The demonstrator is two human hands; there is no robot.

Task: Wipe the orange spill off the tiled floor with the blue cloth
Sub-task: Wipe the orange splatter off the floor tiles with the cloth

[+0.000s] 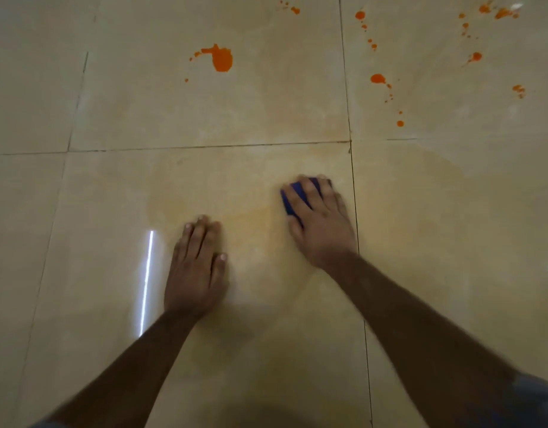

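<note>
My right hand lies flat on top of the blue cloth and presses it against the beige tiled floor. Only the cloth's left part and a strip between my fingers show. My left hand rests flat on the floor to the left, fingers straight, holding nothing. A large orange blob lies on the far tile ahead. Orange drops and splashes are scattered over the far right tile. A faint orange smear spreads on the tile between my hands.
Dark grout lines divide the glossy tiles. A bright light reflection streaks the floor left of my left hand. Nothing else stands on the floor in view.
</note>
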